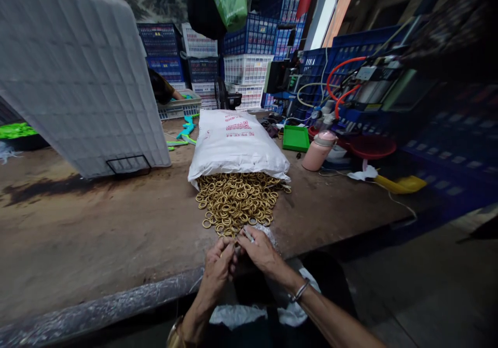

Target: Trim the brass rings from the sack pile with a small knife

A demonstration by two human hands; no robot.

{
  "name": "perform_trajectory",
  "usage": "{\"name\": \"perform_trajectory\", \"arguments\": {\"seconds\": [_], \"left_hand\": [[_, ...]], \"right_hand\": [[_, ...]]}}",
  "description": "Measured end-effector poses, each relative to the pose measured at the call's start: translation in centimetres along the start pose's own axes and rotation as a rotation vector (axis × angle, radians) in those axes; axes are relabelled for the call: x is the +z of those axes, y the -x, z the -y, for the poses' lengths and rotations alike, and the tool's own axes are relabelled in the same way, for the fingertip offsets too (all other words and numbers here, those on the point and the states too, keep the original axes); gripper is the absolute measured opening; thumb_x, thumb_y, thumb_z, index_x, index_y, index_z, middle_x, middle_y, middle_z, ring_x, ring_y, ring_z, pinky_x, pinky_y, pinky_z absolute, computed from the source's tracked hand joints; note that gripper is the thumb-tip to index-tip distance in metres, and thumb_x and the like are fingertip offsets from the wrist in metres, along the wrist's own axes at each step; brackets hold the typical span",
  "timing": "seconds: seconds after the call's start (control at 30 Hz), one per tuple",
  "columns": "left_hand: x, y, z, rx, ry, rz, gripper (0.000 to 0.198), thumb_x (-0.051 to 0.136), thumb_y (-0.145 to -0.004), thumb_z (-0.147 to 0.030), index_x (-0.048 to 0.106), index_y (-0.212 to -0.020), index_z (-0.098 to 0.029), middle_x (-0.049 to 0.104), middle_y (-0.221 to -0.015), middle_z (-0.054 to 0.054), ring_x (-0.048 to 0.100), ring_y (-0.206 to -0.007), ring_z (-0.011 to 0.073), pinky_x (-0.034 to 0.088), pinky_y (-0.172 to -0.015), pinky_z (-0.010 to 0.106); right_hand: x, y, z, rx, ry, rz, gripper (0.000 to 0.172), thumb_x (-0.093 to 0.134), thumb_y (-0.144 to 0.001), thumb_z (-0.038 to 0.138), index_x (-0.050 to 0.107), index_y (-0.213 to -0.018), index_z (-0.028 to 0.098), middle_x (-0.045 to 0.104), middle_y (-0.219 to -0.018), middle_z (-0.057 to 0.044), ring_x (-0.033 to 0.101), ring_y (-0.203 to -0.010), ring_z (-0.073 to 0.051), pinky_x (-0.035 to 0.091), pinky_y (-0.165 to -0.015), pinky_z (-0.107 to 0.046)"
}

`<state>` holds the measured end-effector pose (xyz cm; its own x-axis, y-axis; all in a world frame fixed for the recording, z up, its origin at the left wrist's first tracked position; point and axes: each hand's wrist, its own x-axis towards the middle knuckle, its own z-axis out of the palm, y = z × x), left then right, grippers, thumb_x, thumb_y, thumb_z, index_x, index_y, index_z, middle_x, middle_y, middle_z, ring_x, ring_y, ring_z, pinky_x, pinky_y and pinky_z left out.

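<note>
A pile of gold-coloured metal rings [239,200] spreads out from the mouth of a white sack [239,148] with red print. At the table's near edge, just in front of the pile, my two hands meet with their fingertips together. My left hand [218,265] is closed in a pinch, with what looks like a gold-coloured ring at its fingertips. Bent fingers of my right hand [261,249] are closed around a small grey piece [248,234] whose kind I cannot tell. Clear plastic [269,235] lies beside the right hand.
A pale ribbed panel [85,78] stands at left in a black wire holder [128,164]. To the right are a green tray [295,138], a pink bottle [318,152] and a machine with orange tubes [342,86]. Someone's arm [177,95] reaches behind the panel, near stacked crates [249,69].
</note>
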<state>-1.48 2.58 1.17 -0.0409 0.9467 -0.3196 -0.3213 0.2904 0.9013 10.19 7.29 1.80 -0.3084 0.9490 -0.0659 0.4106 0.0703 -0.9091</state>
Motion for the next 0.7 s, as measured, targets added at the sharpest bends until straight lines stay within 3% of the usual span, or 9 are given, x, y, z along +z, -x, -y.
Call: {"name": "perform_trajectory", "arguments": {"seconds": [0.13, 0.43, 0.7], "left_hand": [[-0.2, 0.1, 0.3, -0.002, 0.024, 0.062, 0.033, 0.058, -0.069, -0.049, 0.048, -0.07, -0.018, 0.045, -0.051, -0.007, 0.034, -0.035, 0.0029, 0.023, -0.034, 0.014], [0.1, 0.3, 0.3, -0.003, 0.087, 0.071, 0.031, 0.058, -0.07, -0.047, 0.048, -0.072, -0.018, 0.044, -0.052, -0.008, 0.033, -0.036, 0.0025, 0.022, -0.035, 0.014], [0.2, 0.0, 0.3, -0.007, 0.047, 0.024, 0.031, 0.057, -0.07, -0.047, 0.045, -0.073, -0.019, 0.045, -0.052, -0.008, 0.034, -0.035, 0.0026, 0.022, -0.034, 0.014]], "right_hand": [[-0.2, 0.3, 0.7, -0.018, 0.067, 0.007, 0.015, 0.044, -0.076, 0.024, 0.046, -0.062, 0.018, 0.044, -0.056, 0.006, 0.039, -0.056, -0.008, 0.028, -0.052, -0.019], [-0.7, 0.6, 0.7, -0.013, -0.017, 0.032, 0.018, 0.037, -0.08, 0.025, 0.05, -0.07, 0.018, 0.051, -0.061, 0.004, 0.046, -0.058, -0.009, 0.033, -0.055, -0.019], [-0.8, 1.5, -1.2, -0.242, 0.565, 0.054, 0.012, 0.041, -0.073, 0.014, 0.051, -0.076, 0.019, 0.05, -0.059, 0.002, 0.04, -0.053, -0.011, 0.022, -0.053, -0.024]]}}
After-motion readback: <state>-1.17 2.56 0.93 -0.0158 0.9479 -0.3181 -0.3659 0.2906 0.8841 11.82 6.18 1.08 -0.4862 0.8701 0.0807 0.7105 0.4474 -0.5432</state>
